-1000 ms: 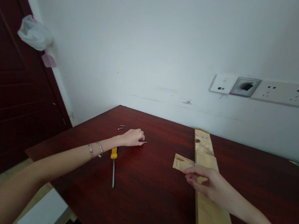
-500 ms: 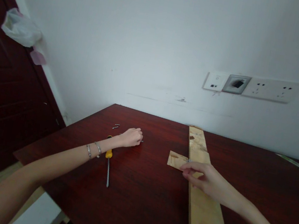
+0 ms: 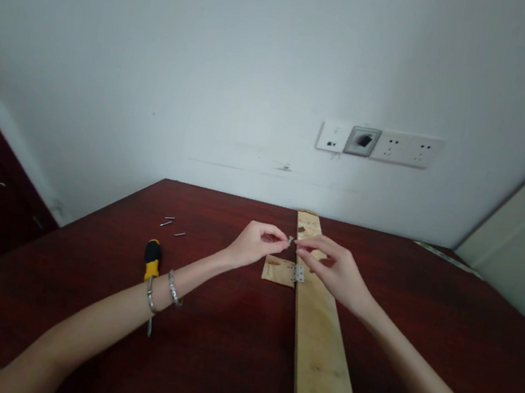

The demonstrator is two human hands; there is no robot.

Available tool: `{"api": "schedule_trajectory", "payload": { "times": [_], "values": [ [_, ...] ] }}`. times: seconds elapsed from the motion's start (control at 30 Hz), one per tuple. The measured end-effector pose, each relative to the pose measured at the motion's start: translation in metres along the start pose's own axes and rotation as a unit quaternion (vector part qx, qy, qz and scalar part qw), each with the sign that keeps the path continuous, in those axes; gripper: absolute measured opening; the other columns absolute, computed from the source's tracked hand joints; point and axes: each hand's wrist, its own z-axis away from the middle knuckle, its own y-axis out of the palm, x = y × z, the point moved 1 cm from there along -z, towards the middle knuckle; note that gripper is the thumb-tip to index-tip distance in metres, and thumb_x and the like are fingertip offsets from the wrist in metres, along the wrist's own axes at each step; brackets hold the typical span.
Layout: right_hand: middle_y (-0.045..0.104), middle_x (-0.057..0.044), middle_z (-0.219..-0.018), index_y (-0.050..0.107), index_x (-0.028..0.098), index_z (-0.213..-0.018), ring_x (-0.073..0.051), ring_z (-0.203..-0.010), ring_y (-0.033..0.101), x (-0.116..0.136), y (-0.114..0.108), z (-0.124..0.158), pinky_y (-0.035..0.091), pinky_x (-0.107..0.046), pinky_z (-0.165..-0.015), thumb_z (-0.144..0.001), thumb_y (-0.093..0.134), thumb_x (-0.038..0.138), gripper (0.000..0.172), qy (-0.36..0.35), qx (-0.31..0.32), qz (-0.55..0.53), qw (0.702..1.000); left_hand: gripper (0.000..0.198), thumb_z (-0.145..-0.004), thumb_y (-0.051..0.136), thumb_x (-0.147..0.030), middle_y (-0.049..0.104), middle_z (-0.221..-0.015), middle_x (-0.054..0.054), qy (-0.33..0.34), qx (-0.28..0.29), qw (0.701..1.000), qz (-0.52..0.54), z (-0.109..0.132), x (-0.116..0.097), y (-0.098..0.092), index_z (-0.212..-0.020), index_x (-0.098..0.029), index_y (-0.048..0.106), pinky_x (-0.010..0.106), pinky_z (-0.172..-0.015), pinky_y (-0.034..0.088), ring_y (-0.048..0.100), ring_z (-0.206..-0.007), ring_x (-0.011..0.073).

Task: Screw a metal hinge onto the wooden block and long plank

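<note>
Left forearm [image 3: 114, 313] is hiding the middle of the screwdriver [image 3: 152, 265], toward the left edge of the desk [image 3: 214, 357]. Left hand [image 3: 254, 244] is partly covering a metal piece [image 3: 290, 239], too small to identify. Long board [image 3: 327, 364] is running from the desk's far edge out of frame, near end cut off.

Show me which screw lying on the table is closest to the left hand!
The lone screw, to the right of the other two. Those lie close together, farther from the left hand.
</note>
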Motion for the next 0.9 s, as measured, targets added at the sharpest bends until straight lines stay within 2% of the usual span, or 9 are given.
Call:
{"api": "schedule_trajectory", "payload": {
  "times": [0.17, 0.37, 0.53, 0.77, 0.9],
  "values": [
    [0.066, -0.008, -0.098, 0.073, 0.021, -0.092, -0.019, -0.087, 0.062, -0.002, -0.002, 0.001, 0.053, -0.025, -0.052, -0.083, 0.064, 0.04, 0.023, -0.007, -0.053, -0.047, 0.997, 0.016, -0.077, 0.066, -0.026, 0.071, -0.08, 0.007, 0.028, 0.005, 0.999, 0.02, -0.003, -0.014, 0.018, -0.079, -0.011, 0.071, 0.025, -0.071, 0.048, 0.063, -0.072, 0.0147],
    [0.065, -0.007, -0.092, 0.074, 0.022, -0.082, -0.018, -0.082, 0.061, -0.004, 0.001, 0.001, 0.052, -0.024, -0.05, -0.079, 0.068, 0.039, 0.018, 0.001, -0.069, -0.103, 0.992, 0.013, -0.076, 0.067, -0.024, 0.07, -0.079, 0.006, 0.042, 0.003, 0.999, -0.013, -0.002, -0.017, 0.014, -0.078, -0.011, 0.071, 0.025, -0.071, 0.048, 0.063, -0.072, 0.0148],
    [0.066, -0.007, -0.088, 0.074, 0.021, -0.078, -0.018, -0.081, 0.06, -0.006, 0.006, 0.0, 0.05, -0.024, -0.049, -0.076, 0.071, 0.039, 0.018, 0.009, -0.089, -0.127, 0.988, 0.013, -0.077, 0.066, -0.023, 0.071, -0.081, 0.006, 0.031, 0.008, 0.999, -0.03, -0.002, -0.01, 0.013, -0.081, -0.012, 0.072, 0.026, -0.072, 0.049, 0.064, -0.074, 0.0152],
    [0.07, -0.006, -0.084, 0.072, 0.02, -0.074, -0.019, -0.077, 0.063, -0.018, 0.007, -0.002, 0.053, -0.03, -0.06, -0.074, 0.071, 0.042, 0.022, 0.033, -0.091, -0.106, 0.99, 0.014, -0.077, 0.067, -0.023, 0.072, -0.084, 0.007, 0.009, 0.022, 0.999, -0.037, -0.005, 0.0, 0.014, -0.083, -0.012, 0.074, 0.026, -0.072, 0.05, 0.065, -0.077, 0.017],
    [0.073, -0.006, -0.082, 0.072, 0.018, -0.074, -0.02, -0.076, 0.066, -0.041, 0.004, -0.003, 0.054, -0.033, -0.069, -0.071, 0.07, 0.047, 0.029, 0.082, -0.114, -0.086, 0.986, 0.016, -0.077, 0.067, -0.025, 0.073, -0.087, 0.008, 0.006, -0.017, 0.999, -0.036, -0.008, 0.004, 0.005, -0.084, -0.013, 0.074, 0.029, -0.078, 0.051, 0.067, -0.083, 0.0188]
  ]
}}
